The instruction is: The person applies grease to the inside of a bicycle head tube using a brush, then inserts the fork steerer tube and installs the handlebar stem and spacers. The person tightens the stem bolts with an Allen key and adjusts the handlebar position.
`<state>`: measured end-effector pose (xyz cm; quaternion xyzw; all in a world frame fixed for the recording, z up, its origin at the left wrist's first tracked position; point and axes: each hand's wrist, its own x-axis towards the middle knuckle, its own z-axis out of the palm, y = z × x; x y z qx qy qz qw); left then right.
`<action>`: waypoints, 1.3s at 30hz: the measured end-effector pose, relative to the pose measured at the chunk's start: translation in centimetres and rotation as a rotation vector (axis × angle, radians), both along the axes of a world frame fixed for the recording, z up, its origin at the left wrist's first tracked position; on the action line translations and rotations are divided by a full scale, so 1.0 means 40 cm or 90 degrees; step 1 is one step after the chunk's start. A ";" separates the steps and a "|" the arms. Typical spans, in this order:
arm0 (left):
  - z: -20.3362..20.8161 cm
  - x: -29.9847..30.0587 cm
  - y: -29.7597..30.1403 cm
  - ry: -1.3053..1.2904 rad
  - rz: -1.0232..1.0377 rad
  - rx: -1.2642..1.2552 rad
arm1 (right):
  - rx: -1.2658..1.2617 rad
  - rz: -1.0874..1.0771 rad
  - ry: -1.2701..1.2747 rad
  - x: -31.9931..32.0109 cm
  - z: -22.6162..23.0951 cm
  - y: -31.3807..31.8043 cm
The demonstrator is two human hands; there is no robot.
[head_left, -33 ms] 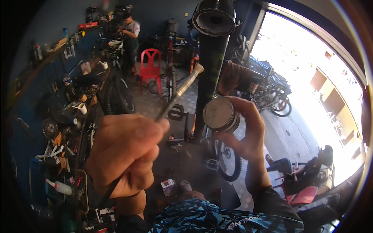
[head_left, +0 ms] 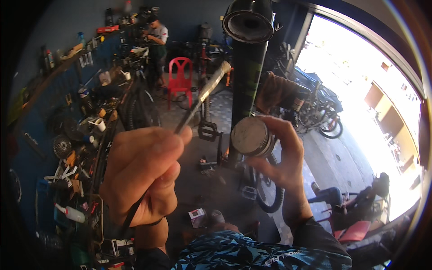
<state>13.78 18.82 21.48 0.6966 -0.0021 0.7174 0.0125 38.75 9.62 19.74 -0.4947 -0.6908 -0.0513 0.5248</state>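
My left hand (head_left: 144, 175) is closed round a thin brush (head_left: 193, 108). Its pale bristle end points up and away, and the dark handle runs back under my palm. In my right hand (head_left: 290, 157), thumb and fingers grip a small round metal tin (head_left: 249, 136) by its sides, its flat grey face turned toward me. The bristles are apart from the tin, above and left of it. Just behind the tin stands a black bicycle frame tube (head_left: 245, 81), with a round open end at the top. A crank with a pedal (head_left: 208, 131) shows between my hands.
A cluttered bench with a white cup (head_left: 100, 124) and a white bottle (head_left: 74, 214) lines the left wall. Farther back are a red plastic chair (head_left: 180, 78) and a standing person (head_left: 157, 40). Another person (head_left: 335, 195) sits at right, near a motorcycle (head_left: 317, 101) and the bright doorway.
The brush tip has shifted slightly up and to the left. The tin has moved a little left and down, still in my right hand. The background sits slightly farther right and lower.
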 end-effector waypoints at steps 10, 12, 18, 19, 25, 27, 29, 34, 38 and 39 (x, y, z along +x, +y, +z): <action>0.034 0.066 0.006 0.150 0.522 0.296 | -0.035 0.406 0.166 -0.070 -0.190 0.192; 0.043 0.054 -0.005 0.209 0.586 0.344 | -0.088 0.460 0.197 -0.084 -0.223 0.210; 0.059 0.050 -0.088 0.379 0.844 0.370 | -0.159 0.676 0.394 -0.138 -0.337 0.288; 0.057 0.058 -0.110 0.413 0.895 0.362 | -0.179 0.700 0.417 -0.144 -0.354 0.296; 0.071 0.114 -0.195 0.507 1.048 0.301 | -0.207 0.775 0.455 -0.175 -0.412 0.324; 0.073 0.143 -0.221 0.521 1.052 0.220 | -0.240 0.821 0.443 -0.176 -0.420 0.324; 0.081 0.150 -0.218 0.532 1.059 0.288 | -0.268 0.850 0.426 -0.176 -0.426 0.324; 0.086 0.175 -0.214 0.545 1.066 0.296 | -0.199 0.849 0.463 -0.173 -0.430 0.329; 0.107 0.175 -0.199 0.528 1.081 0.341 | -0.183 0.855 0.469 -0.165 -0.431 0.333; 0.115 0.173 -0.192 0.527 1.088 0.367 | -0.184 0.858 0.473 -0.162 -0.432 0.334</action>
